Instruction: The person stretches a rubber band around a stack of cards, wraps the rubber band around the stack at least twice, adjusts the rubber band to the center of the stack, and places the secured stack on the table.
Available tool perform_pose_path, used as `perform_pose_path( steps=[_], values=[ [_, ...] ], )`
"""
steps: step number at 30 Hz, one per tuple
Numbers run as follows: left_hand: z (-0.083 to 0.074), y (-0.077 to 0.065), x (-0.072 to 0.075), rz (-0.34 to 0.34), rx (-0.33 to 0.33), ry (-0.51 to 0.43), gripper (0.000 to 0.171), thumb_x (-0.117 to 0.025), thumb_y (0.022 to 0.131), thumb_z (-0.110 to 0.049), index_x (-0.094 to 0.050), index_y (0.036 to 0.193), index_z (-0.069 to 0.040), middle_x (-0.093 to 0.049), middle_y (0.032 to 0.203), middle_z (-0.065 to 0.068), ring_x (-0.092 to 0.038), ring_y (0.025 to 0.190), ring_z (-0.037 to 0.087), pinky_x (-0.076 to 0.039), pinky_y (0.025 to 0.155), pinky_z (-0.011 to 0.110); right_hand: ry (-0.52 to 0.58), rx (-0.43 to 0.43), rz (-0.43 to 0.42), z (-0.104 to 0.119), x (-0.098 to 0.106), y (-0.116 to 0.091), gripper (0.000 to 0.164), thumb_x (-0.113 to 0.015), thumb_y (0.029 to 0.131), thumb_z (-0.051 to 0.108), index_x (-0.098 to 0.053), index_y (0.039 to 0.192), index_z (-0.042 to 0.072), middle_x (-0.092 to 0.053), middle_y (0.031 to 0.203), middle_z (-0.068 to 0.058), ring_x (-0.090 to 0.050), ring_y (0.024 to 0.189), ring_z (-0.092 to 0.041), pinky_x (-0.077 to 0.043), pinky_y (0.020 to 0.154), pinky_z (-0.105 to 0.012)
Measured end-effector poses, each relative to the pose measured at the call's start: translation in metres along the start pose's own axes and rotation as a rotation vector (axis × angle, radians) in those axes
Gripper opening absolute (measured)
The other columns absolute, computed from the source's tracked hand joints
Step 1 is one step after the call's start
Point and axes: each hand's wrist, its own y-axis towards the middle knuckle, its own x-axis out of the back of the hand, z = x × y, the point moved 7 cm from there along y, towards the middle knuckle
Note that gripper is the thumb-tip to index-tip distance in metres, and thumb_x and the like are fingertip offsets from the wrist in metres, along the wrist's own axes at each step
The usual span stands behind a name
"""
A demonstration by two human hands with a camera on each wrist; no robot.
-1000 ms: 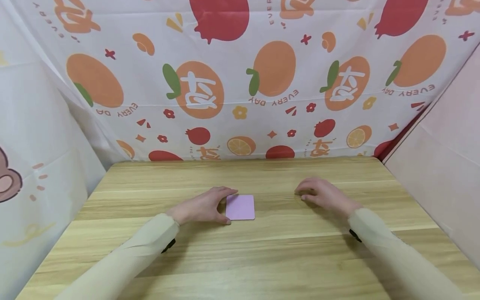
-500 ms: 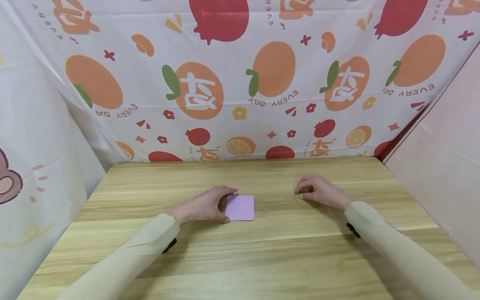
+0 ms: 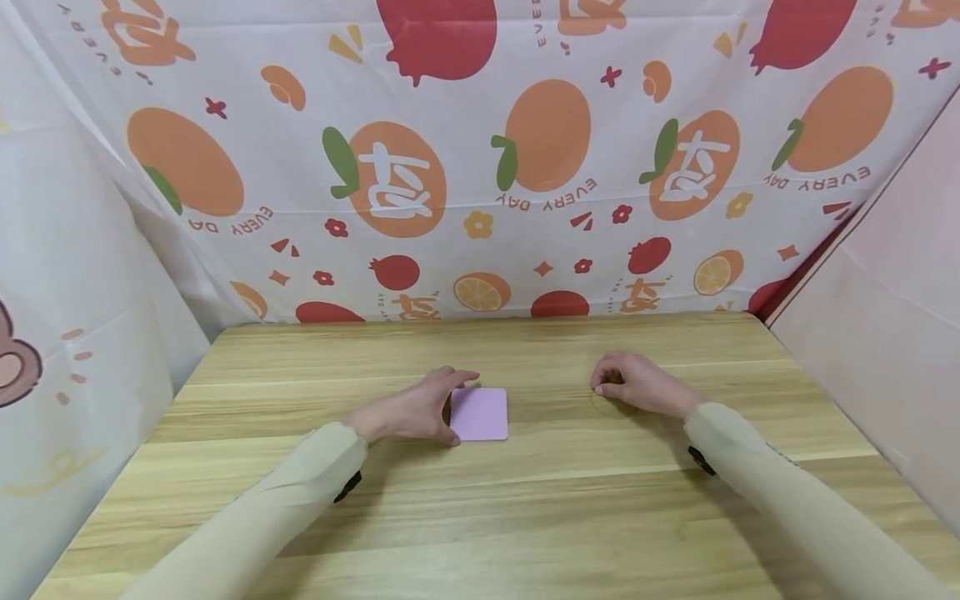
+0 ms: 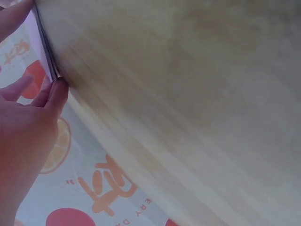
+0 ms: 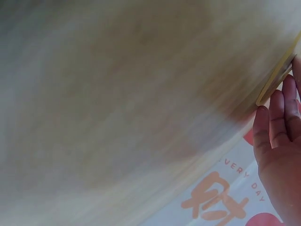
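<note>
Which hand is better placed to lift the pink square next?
Probably the left hand: it spans the pink square from near edge to far. The right hand is apart from the square and occupied, pinching a thin yellow loop.

My left arm (image 3: 277,500) slants in from the bottom left; my left hand (image 3: 412,410) is left of the middle, its thumb (image 3: 450,437) low, its pointer finger (image 3: 462,377) stuck out above, with a big gap between; my right arm (image 3: 802,500) slants in from the bottom right; my right hand (image 3: 643,383) has its fingers (image 3: 605,365) bent close to the thumb.
</note>
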Motion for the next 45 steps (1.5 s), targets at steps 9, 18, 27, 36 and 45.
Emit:
perform_pose_path(
  steps=[9,18,27,36,45],
  values=[
    [0.001,-0.003,-0.001,-0.059,0.041,-0.039,0.090,-0.088,0.069,-0.007,-0.041,0.144,0.004,-0.034,0.130,0.013,-0.047,0.111,0.026,-0.045,0.094,0.036,0.083,-0.003,0.015,0.007,0.002,-0.002,0.006,-0.067,0.095,0.013,-0.067,0.091,0.018,-0.061,0.088,0.007,-0.055,0.080,-0.013,-0.048,0.073,-0.032],
    [-0.003,-0.005,-0.003,-0.095,0.043,-0.047,0.086,-0.088,0.067,-0.004,-0.043,0.140,0.002,-0.049,0.126,0.015,-0.051,0.108,0.025,-0.046,0.094,0.041,0.233,-0.067,0.032,0.006,0.007,-0.005,0.005,-0.061,0.098,0.010,-0.065,0.096,0.010,-0.065,0.088,-0.001,-0.055,0.075,-0.016,-0.047,0.065,-0.028],
    [-0.003,-0.005,-0.002,-0.083,0.044,-0.070,0.087,-0.087,0.069,-0.002,-0.044,0.144,0.000,-0.049,0.110,0.008,-0.050,0.088,0.018,-0.048,0.075,0.029,0.621,-0.141,0.046,0.009,0.006,-0.014,0.016,-0.057,0.100,0.008,-0.059,0.104,-0.007,-0.066,0.091,-0.021,-0.061,0.073,-0.022,-0.054,0.063,-0.030],
    [-0.006,-0.010,-0.002,-0.076,0.032,-0.089,0.086,-0.085,0.070,0.003,-0.042,0.145,0.000,-0.048,0.110,0.010,-0.050,0.085,0.018,-0.047,0.071,0.027,0.996,-0.206,-0.001,0.017,0.003,-0.021,0.031,-0.057,0.100,0.013,-0.052,0.117,-0.013,-0.061,0.109,-0.027,-0.062,0.080,-0.018,-0.055,0.071,-0.030],
    [-0.004,-0.009,-0.005,-0.052,0.077,-0.167,0.082,-0.081,0.074,0.005,-0.043,0.146,-0.005,-0.055,0.131,0.010,-0.052,0.103,0.023,-0.047,0.088,0.036,1.164,-0.208,-0.041,0.019,-0.001,-0.022,0.020,-0.051,0.100,0.000,-0.055,0.120,-0.003,-0.062,0.121,-0.017,-0.066,0.094,-0.020,-0.057,0.071,-0.029]
  ],
)
